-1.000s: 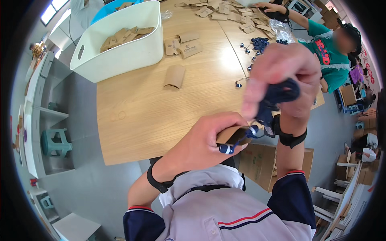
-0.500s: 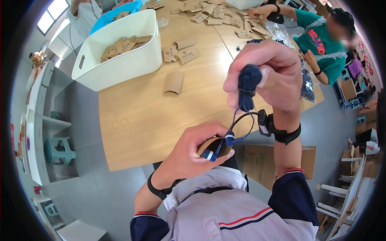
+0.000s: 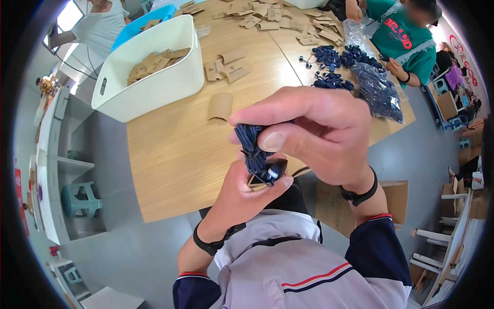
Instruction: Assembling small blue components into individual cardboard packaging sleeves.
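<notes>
My left hand (image 3: 226, 194) is closed around a small brown cardboard pillow box (image 3: 256, 182), whose open end faces up. Just above that opening, my right hand (image 3: 327, 135) pinches a tied bundle of dark blue earphones (image 3: 250, 144) between thumb and fingers. The bundle's lower end is at the mouth of the box, where a blue-and-white earbud (image 3: 273, 172) shows. Most of the box is hidden by my left fingers. On the table beyond my hands rests another brown pillow box (image 3: 220, 106).
A white bin (image 3: 149, 95) with brown boxes inside stands at the table's left, a blue bin (image 3: 135, 32) behind it. Several pillow boxes lie at the far side. Earphone bundles (image 3: 327, 56) and a filled plastic bag (image 3: 378, 92) lie right, near a person in green (image 3: 399, 38).
My right hand has moved left and down, bringing the earphone bundle to the box's opening. The earbuds that hung at the box's mouth now sit lower in it.
</notes>
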`<action>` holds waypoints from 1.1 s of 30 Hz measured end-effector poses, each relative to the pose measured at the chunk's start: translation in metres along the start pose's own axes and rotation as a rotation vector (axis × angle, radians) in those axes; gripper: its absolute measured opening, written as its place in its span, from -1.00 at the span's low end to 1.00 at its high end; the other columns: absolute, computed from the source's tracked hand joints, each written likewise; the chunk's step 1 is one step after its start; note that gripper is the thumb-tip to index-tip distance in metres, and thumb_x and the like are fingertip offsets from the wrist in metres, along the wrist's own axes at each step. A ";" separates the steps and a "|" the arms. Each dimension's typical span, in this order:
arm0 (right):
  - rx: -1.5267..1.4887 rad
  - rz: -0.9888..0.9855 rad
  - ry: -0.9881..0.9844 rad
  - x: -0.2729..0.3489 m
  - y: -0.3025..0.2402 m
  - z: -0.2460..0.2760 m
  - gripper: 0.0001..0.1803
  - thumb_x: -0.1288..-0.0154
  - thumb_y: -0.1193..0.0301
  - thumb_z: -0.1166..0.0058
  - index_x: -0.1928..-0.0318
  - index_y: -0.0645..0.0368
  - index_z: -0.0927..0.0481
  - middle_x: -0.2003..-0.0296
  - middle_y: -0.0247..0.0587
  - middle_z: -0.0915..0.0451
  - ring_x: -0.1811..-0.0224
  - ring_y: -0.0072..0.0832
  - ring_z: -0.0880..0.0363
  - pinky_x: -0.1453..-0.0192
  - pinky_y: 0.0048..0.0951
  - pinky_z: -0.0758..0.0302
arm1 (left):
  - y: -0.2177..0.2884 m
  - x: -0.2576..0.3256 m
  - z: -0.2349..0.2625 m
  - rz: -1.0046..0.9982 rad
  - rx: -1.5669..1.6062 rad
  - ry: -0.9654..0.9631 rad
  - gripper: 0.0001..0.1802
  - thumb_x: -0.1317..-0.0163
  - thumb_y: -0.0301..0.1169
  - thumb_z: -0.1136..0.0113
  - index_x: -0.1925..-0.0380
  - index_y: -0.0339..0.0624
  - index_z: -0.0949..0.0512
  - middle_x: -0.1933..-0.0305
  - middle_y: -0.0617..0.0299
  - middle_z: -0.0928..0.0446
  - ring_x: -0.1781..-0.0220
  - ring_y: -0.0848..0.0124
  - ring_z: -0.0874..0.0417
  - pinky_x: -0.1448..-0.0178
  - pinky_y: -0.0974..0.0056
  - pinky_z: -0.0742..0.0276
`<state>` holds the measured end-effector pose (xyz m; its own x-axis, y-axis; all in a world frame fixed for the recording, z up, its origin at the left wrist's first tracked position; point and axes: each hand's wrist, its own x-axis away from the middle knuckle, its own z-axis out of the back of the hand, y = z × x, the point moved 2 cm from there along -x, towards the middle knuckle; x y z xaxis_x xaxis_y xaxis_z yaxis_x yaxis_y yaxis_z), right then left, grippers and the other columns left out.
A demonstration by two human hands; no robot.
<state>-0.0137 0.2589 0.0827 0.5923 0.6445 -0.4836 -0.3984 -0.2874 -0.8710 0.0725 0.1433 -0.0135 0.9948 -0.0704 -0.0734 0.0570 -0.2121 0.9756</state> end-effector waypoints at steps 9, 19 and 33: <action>0.389 0.216 0.051 0.012 0.017 0.001 -0.73 -0.15 0.65 -0.08 0.16 0.19 -0.73 0.33 -0.12 -0.70 0.43 -0.36 -0.68 0.37 -0.51 -0.57 | -0.001 -0.006 0.010 0.066 0.111 0.119 -0.73 -0.20 -0.45 -0.34 0.14 -0.29 -0.53 0.25 0.29 -0.56 0.19 0.55 -0.57 0.00 0.39 -0.51; 0.547 -0.008 -0.200 0.015 0.026 -0.002 -0.81 -0.20 0.50 -0.20 0.16 0.22 -0.68 0.26 -0.22 -0.71 0.30 -0.37 -0.70 -0.08 -0.34 -0.50 | -0.010 0.000 0.023 0.158 0.328 -0.105 -0.71 -0.29 -0.46 -0.24 0.04 -0.36 -0.51 0.18 0.12 -0.61 0.24 0.44 -0.68 0.26 0.31 -0.74; 0.606 0.046 -0.017 0.029 0.047 -0.002 -0.73 -0.11 0.55 -0.28 0.13 0.22 -0.68 0.33 -0.19 -0.71 0.28 -0.30 -0.69 0.11 -0.39 -0.60 | -0.012 -0.009 0.034 0.213 0.193 -0.106 -0.71 -0.29 -0.42 -0.25 0.06 -0.35 -0.54 0.25 0.18 -0.62 0.29 0.50 -0.65 0.30 0.38 -0.70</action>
<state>-0.0133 0.2627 0.0273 0.5559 0.6535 -0.5137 -0.7540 0.1362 -0.6426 0.0603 0.1133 -0.0315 0.9678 -0.2321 0.0979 -0.1794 -0.3624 0.9146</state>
